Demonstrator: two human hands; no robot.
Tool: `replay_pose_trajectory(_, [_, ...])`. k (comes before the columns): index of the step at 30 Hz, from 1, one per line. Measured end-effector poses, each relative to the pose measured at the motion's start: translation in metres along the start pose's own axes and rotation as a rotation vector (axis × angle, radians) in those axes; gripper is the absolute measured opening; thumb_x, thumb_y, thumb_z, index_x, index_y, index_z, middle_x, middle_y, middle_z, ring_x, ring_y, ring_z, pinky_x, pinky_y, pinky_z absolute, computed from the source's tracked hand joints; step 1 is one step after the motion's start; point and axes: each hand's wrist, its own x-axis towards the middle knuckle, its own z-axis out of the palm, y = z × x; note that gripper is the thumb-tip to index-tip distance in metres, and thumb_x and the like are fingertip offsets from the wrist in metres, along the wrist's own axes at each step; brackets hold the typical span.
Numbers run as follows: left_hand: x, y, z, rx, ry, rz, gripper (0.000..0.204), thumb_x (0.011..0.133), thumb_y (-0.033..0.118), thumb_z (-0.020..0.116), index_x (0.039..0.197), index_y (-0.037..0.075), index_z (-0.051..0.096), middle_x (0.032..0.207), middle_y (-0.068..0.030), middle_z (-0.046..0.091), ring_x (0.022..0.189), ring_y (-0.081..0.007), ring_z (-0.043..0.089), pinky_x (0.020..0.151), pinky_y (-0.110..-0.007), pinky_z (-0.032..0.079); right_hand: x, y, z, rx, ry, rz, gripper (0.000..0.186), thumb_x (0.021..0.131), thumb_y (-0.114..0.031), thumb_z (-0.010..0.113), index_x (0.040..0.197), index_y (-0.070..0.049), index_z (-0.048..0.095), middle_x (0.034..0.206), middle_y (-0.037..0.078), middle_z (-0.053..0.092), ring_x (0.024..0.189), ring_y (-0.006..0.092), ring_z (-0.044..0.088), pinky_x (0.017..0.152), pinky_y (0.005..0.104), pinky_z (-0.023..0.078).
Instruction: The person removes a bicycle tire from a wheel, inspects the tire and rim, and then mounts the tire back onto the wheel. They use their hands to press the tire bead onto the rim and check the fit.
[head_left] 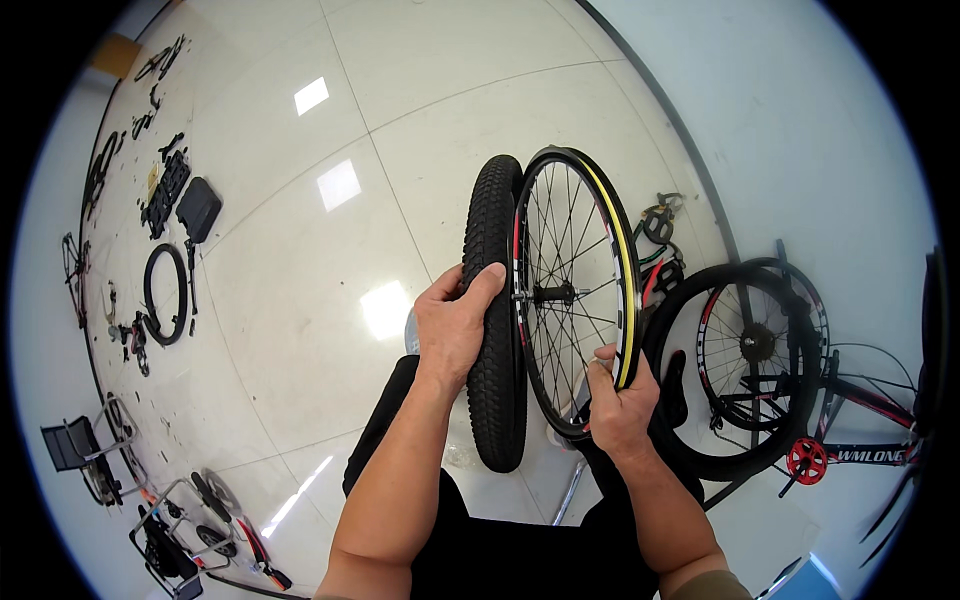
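Tyre [495, 330] is basically off the rim [585, 290] at this point, standing upright just left of the bare spoked wheel w/ the left hand [455, 325] wrapped tight around its knobby tread, both held up over the person's lap above the tiled floor [300, 260]. Right hand [615, 400] is clamped on the rim's lower edge, fingers pinching near the yellow rim strip [622, 270]. Looks like what's left is pulling the two fully apart, since they're touching side by side; bike frame w/ the other wheel [750, 360] lies to the right.
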Motion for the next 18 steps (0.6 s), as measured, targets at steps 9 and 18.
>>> replay_pose_trajectory(9, [0.002, -0.002, 0.0, -0.031, -0.005, 0.005, 0.033, 0.087, 0.027, 0.077, 0.1, -0.003, 0.072, 0.079, -0.0021, 0.065, 0.067, -0.0085, 0.057, 0.061, -0.025, 0.047, -0.002, 0.004, 0.005, -0.143, 0.012, -0.092, 0.01, 0.09, 0.0, 0.064, 0.1, -0.001, 0.062, 0.064, -0.001, 0.055, 0.055, 0.0063, 0.05, 0.052, 0.0257, 0.04])
replay_pose_trajectory(18, [0.001, 0.0, 0.0, -0.092, -0.002, -0.006, 0.032, 0.088, 0.026, 0.077, 0.101, -0.003, 0.072, 0.078, -0.0028, 0.065, 0.061, -0.0089, 0.057, 0.055, -0.026, 0.047, -0.014, 0.002, 0.015, -0.088, -0.038, -0.033, 0.012, 0.092, 0.001, 0.063, 0.104, 0.0, 0.059, 0.077, 0.0, 0.054, 0.065, 0.0054, 0.049, 0.059, 0.0233, 0.041])
